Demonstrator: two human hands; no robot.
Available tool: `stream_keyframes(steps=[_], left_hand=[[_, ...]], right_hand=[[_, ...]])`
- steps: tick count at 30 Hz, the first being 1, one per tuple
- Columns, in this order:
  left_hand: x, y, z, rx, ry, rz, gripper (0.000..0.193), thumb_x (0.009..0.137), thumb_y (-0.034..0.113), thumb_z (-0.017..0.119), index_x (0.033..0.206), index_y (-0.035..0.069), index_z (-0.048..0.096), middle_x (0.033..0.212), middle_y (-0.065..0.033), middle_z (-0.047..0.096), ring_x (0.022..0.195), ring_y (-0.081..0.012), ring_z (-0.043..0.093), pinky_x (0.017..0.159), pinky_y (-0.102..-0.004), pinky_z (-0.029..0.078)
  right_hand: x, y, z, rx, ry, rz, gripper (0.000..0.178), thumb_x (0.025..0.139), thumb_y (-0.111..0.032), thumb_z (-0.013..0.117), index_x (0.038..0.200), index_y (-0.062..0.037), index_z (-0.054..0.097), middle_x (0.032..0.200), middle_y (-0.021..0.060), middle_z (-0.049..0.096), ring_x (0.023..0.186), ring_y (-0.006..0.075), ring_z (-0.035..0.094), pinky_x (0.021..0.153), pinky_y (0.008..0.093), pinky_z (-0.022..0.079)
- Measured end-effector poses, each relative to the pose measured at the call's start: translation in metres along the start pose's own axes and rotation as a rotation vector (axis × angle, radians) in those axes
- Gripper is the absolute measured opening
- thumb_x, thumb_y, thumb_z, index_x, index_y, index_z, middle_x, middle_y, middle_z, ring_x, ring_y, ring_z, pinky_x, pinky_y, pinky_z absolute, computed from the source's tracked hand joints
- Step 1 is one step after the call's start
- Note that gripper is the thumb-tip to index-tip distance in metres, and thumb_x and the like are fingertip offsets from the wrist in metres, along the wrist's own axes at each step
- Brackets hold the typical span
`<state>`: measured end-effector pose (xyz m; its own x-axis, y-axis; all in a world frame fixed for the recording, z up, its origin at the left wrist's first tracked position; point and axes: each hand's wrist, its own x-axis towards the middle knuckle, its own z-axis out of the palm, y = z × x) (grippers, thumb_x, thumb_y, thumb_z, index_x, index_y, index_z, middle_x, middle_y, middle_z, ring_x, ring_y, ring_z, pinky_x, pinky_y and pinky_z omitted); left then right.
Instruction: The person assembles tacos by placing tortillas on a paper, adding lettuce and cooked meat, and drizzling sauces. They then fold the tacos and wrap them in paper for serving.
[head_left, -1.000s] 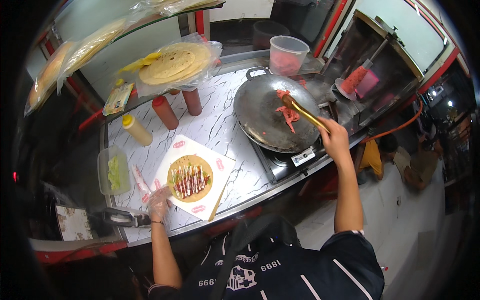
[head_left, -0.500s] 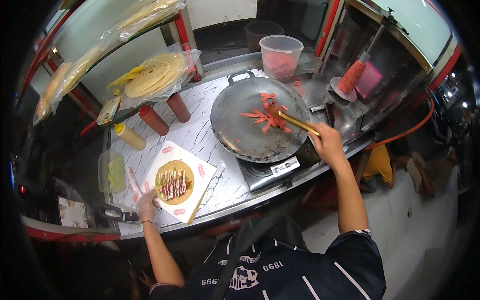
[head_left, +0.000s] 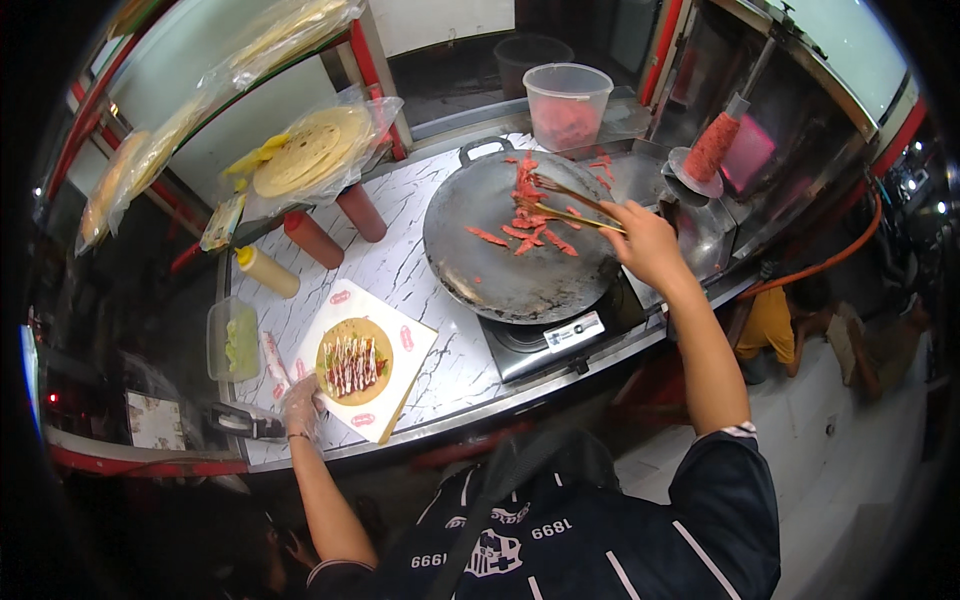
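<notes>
My right hand (head_left: 648,245) is closed round gold-coloured tongs (head_left: 575,213) over a large black griddle pan (head_left: 480,255). The tongs' two arms are spread apart among reddish meat strips (head_left: 527,187) on the pan. My left hand (head_left: 300,405), in a clear plastic glove, rests at the left edge of a stack of printed white paper (head_left: 400,378); its fingers look loosely spread, though the glove blurs them. On that paper lies a round flatbread (head_left: 374,333) topped with greens, meat and stripes of white and dark red sauce. A rolled wrap in printed paper (head_left: 272,355) lies beside my left hand.
The pan sits on a stove (head_left: 520,350). Two red squeeze bottles (head_left: 312,240) and a pale yellow one (head_left: 268,272) stand at left, near a lettuce tub (head_left: 238,340). Flatbreads (head_left: 310,155) are stacked behind. A meat bucket (head_left: 568,110) and a meat spit (head_left: 712,150) stand far right.
The tongs have opened wider, and the meat strips are more spread out, with some pushed toward the pan's far side. My left hand stays by the paper.
</notes>
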<state>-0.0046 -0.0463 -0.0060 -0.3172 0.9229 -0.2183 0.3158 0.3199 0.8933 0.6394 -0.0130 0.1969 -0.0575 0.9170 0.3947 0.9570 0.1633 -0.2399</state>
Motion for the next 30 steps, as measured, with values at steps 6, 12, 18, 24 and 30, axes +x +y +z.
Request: stream_keyframes(steps=[6, 12, 18, 24, 30], left_hand=[[0.017, 0.001, -0.001, 0.223, -0.112, 0.187, 0.029, 0.099, 0.028, 0.067, 0.099, -0.001, 0.075, 0.08, -0.0035, 0.069, 0.059, -0.0107, 0.057, 0.057, -0.0274, 0.046], [0.073, -0.076, -0.027, 0.511, -0.098, 0.848, 0.025, 0.097, 0.024, 0.068, 0.098, 0.0, 0.074, 0.081, -0.0046, 0.07, 0.062, -0.0129, 0.06, 0.06, -0.0291, 0.048], [0.051, -0.027, -0.008, 0.223, -0.162, 0.264, 0.025, 0.095, 0.021, 0.071, 0.101, -0.003, 0.074, 0.089, -0.007, 0.073, 0.075, -0.0147, 0.065, 0.071, -0.0282, 0.052], [0.045, -0.045, -0.002, -0.03, -0.154, 0.212, 0.015, 0.092, 0.009, 0.073, 0.099, -0.004, 0.075, 0.092, -0.0071, 0.075, 0.082, -0.0128, 0.066, 0.074, -0.0277, 0.053], [0.036, 0.014, -0.012, 0.375, -0.39, 0.429, 0.031, 0.094, 0.022, 0.069, 0.111, -0.003, 0.076, 0.109, -0.0213, 0.076, 0.103, -0.0325, 0.072, 0.095, -0.0387, 0.055]], right_hand=[[-0.071, 0.013, -0.055, 0.096, 0.23, 0.214, 0.037, 0.096, -0.017, 0.068, 0.129, -0.0016, 0.067, 0.112, 0.0213, 0.072, 0.102, 0.0368, 0.071, 0.088, 0.0414, 0.053], [-0.038, -0.024, -0.015, 0.107, 0.288, 0.21, 0.033, 0.096, -0.019, 0.068, 0.124, -0.0018, 0.07, 0.115, 0.0206, 0.073, 0.106, 0.0376, 0.071, 0.091, 0.0423, 0.054], [0.055, -0.063, 0.06, -0.066, 0.129, 0.28, 0.029, 0.097, -0.024, 0.066, 0.122, -0.0109, 0.072, 0.109, 0.018, 0.072, 0.099, 0.0406, 0.069, 0.087, 0.0475, 0.054], [-0.016, -0.089, 0.001, 0.134, 0.217, 0.344, 0.034, 0.095, -0.021, 0.068, 0.124, -0.0022, 0.07, 0.118, 0.0206, 0.072, 0.111, 0.0389, 0.068, 0.095, 0.0438, 0.053], [-0.146, 0.013, -0.048, -0.186, 0.245, 0.753, 0.041, 0.1, -0.031, 0.065, 0.129, -0.0016, 0.068, 0.123, 0.0229, 0.071, 0.117, 0.0388, 0.068, 0.096, 0.0444, 0.052]])
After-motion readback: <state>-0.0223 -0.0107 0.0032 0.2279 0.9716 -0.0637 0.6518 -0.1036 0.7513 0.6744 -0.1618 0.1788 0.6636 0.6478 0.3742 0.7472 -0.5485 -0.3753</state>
